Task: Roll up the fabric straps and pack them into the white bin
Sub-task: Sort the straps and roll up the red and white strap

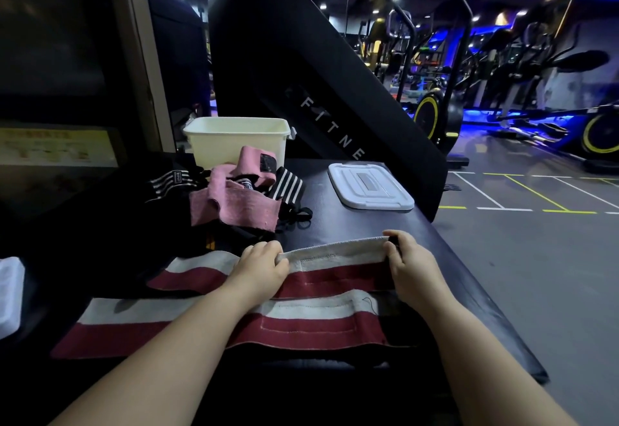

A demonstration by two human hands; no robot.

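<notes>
Right now the left hand (pixel 259 263) and right hand (pixel 407 253) each pinch the far edge of the red-and-white striped fabric strap (pixel 335 269), well in front of the white plastic bin (pixel 234 142). Rolling looks only just begun. The pink and black straps (pixel 234 201) beside the bin still wait.
</notes>
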